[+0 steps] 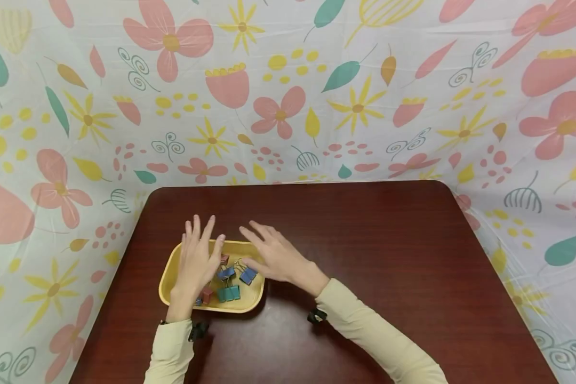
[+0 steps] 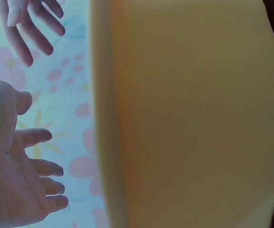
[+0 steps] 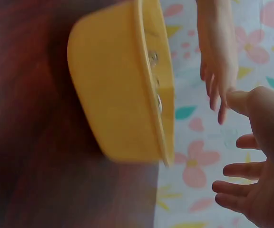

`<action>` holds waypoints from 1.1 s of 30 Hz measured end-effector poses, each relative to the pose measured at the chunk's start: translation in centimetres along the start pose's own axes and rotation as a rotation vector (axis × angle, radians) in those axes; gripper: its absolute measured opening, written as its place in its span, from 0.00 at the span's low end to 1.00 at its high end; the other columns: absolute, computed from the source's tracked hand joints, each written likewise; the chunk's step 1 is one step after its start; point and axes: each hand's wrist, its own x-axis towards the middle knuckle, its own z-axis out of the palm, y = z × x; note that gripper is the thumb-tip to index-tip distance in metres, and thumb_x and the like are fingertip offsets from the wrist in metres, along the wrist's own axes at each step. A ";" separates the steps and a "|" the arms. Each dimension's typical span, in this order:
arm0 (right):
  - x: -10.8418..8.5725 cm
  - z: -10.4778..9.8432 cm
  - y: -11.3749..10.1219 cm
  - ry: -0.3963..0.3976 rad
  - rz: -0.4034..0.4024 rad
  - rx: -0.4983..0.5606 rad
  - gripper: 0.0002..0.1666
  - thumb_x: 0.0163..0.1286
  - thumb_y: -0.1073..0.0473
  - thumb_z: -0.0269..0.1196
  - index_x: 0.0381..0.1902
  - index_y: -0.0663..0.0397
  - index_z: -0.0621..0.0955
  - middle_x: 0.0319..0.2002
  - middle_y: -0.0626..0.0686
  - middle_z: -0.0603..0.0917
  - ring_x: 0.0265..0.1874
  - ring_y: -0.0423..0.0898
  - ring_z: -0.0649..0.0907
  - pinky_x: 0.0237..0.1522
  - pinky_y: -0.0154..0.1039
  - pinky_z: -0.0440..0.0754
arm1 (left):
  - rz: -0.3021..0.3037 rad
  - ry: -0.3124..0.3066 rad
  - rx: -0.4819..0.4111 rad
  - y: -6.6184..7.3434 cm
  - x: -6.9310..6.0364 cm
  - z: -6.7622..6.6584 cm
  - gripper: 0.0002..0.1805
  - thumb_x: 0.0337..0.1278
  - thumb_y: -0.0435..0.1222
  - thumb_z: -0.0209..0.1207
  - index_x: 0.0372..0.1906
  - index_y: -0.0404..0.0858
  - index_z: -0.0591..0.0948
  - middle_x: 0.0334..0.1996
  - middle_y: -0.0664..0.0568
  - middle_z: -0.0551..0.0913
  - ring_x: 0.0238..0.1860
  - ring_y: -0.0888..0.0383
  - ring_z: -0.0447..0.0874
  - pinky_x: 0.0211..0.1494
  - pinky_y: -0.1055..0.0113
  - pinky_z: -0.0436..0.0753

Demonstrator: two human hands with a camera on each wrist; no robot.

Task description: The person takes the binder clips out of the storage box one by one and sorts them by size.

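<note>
A yellow plastic basket (image 1: 249, 306) stands on the table's left part with several binder clips in it. Among them are a teal binder clip (image 1: 229, 293), a blue binder clip (image 1: 248, 275), another blue one (image 1: 226, 273) and a red one (image 1: 207, 294). Over the basket's left side my left hand (image 1: 195, 266) hovers with its fingers spread, hiding part of the contents. My right hand (image 1: 280, 256) is above the right rim, fingers extended and holding nothing. In the left wrist view the basket's wall (image 2: 199, 114) fills most of the picture.
The dark red-brown table (image 1: 389, 256) reaches well to the right of the basket. A white flowered cloth (image 1: 288, 64) hangs behind the table and along both sides. Dark straps (image 1: 317, 316) sit at the wrists.
</note>
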 end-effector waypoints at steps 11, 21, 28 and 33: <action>1.3 3.5 -3.0 -0.086 -0.073 0.009 0.42 0.73 0.41 0.62 0.75 0.57 0.66 0.70 0.67 0.71 0.68 0.58 0.76 0.68 0.51 0.74 | -0.151 0.054 -0.019 -4.4 -1.8 -1.2 0.36 0.78 0.52 0.45 0.82 0.44 0.52 0.81 0.33 0.40 0.80 0.30 0.32 0.78 0.34 0.43; 1.2 5.1 -3.5 -0.172 -0.055 0.138 0.39 0.70 0.52 0.68 0.75 0.54 0.68 0.66 0.63 0.76 0.64 0.55 0.79 0.66 0.47 0.75 | -0.273 0.086 -0.076 -7.0 -3.3 -1.2 0.38 0.77 0.49 0.49 0.82 0.44 0.51 0.81 0.34 0.46 0.80 0.31 0.42 0.77 0.34 0.49; 0.8 5.6 -3.5 -0.188 0.002 0.160 0.31 0.70 0.58 0.67 0.69 0.57 0.75 0.56 0.57 0.81 0.51 0.45 0.82 0.53 0.36 0.81 | -0.340 0.147 -0.156 -8.5 -4.4 -0.5 0.37 0.74 0.45 0.53 0.82 0.43 0.54 0.78 0.35 0.58 0.76 0.30 0.56 0.72 0.32 0.59; 0.5 5.7 -3.2 -0.172 0.025 0.197 0.22 0.69 0.65 0.66 0.60 0.61 0.80 0.52 0.58 0.83 0.47 0.45 0.83 0.48 0.31 0.82 | -0.359 0.276 -0.262 -9.0 -4.8 0.2 0.31 0.70 0.34 0.57 0.75 0.34 0.66 0.70 0.32 0.71 0.69 0.33 0.70 0.69 0.40 0.69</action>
